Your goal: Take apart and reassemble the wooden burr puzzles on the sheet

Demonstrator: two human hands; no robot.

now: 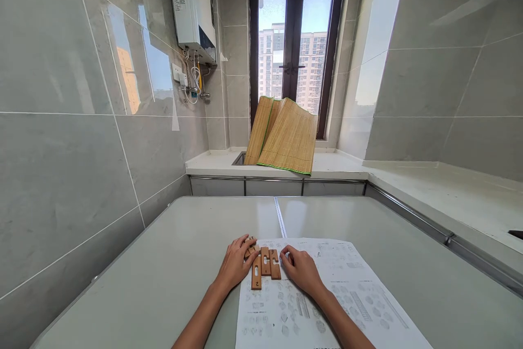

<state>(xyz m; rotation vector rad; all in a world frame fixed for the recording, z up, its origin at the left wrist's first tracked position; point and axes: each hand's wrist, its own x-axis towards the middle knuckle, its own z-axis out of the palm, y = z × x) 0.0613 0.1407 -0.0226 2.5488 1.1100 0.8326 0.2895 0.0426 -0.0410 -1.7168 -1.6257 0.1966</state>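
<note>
Several flat brown wooden puzzle pieces lie close together on a printed paper sheet (343,283). A long wooden piece (256,279) has a slot and a dark "2". Beside it are a slotted piece (265,262) and a notched piece (275,271). My left hand (236,259) rests at the left of this group, its fingers stretched over smaller pieces (250,251) and partly hiding them. Just right of the notched piece, my right hand (300,270) rests on the paper with its fingers curled in. Whatever may be inside the curl is hidden.
The pale table (163,278) has a seam (280,218) across its far half. Beyond it runs a white counter (343,163) with a metal rail (223,178) below. A bamboo mat (288,139) leans there before the window (289,38). Tiled walls stand on both sides.
</note>
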